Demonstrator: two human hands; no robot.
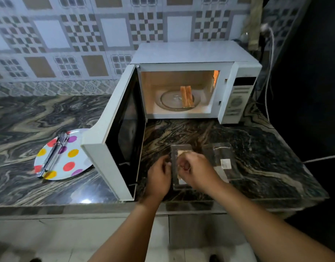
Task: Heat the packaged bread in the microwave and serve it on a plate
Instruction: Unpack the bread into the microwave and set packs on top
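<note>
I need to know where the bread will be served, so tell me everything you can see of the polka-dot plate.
The plate is round, white and glossy, with red, yellow and purple dots. It lies flat on the marbled counter, left of the microwave; the open door hides its right edge. Metal tongs lie diagonally across it. No bread is on it, and neither hand touches it.
</note>
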